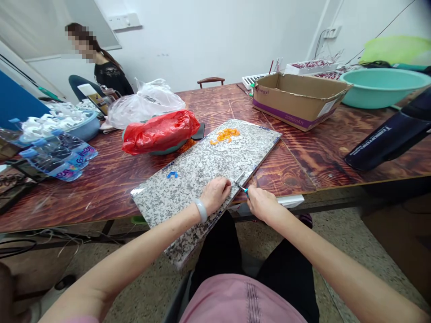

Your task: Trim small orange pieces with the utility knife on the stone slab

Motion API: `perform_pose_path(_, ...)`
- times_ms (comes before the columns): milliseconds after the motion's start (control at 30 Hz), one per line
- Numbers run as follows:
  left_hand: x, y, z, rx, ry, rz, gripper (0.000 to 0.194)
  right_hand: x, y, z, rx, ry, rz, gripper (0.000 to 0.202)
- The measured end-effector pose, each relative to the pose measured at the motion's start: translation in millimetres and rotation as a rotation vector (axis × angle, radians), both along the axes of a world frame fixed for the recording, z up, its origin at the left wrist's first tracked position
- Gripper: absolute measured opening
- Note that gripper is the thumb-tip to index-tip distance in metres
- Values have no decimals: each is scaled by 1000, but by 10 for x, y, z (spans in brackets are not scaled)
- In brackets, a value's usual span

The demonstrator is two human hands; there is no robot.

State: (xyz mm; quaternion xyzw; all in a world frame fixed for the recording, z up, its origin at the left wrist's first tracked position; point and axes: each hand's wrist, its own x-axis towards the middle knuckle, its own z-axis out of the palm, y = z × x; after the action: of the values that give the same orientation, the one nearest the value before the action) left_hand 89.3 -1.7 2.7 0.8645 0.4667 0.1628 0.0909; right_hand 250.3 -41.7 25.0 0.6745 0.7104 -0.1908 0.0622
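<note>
A speckled grey stone slab (pixel 198 172) lies at an angle across the table's front edge. On its near right edge my right hand (pixel 263 202) is closed around a slim tool with a blue handle (pixel 246 192) and a thin metal tip; its exact kind is unclear. My left hand (pixel 215 194) rests on the slab with its fingers curled together close to the tool's tip. What it holds, if anything, is hidden. A small whitish strip (pixel 239 176) lies by the tip. Orange pieces (pixel 225 135) are heaped at the slab's far end, and blue pieces (pixel 172 174) lie at its left.
A bowl under a red plastic bag (pixel 161 130) stands behind the slab. Left are bottled drinks (pixel 62 154) and a blue basin (pixel 85 130) of white parts. Right are a cardboard box (pixel 298 101), a teal basin (pixel 380 89) and a dark bottle (pixel 387 134). A person (pixel 112 76) sits at the back left.
</note>
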Motion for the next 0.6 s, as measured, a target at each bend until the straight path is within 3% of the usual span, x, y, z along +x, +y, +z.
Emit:
perform_pose_path(200, 62, 48, -14, 8, -20, 27, 12, 0, -17, -33, 11, 16, -8, 24)
perform_pose_path(333, 109, 84, -17, -1, -44, 31, 11, 149, 47, -65, 20, 53, 39, 23)
perform_pose_path(433, 114, 94, -15, 3, -38, 15, 14, 345, 209, -51, 58, 123, 57, 23)
perform_pose_path(600, 112, 56, 5, 29, 86, 18, 22, 487, 596, -37, 310, 165, 60, 24)
